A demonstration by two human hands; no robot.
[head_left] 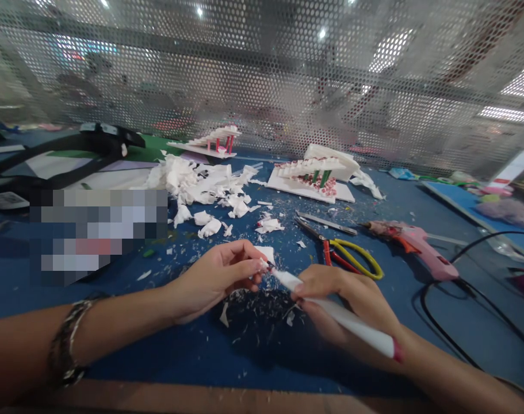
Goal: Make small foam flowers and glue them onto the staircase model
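Observation:
My left hand (221,276) pinches a small white foam piece (267,253) just above the blue mat (167,351). My right hand (352,307) grips a white craft knife (343,319) like a pen. The knife's tip touches the foam piece between the left fingers. White shavings lie scattered on the mat under both hands. A beaded bracelet (69,345) sits on my left wrist.
Yellow-handled scissors (348,256) and a pink glue gun (410,241) with a black cord lie to the right. A heap of white foam scraps (205,187) and two small white stair models (316,172) (214,141) stand behind. A perforated screen closes off the back.

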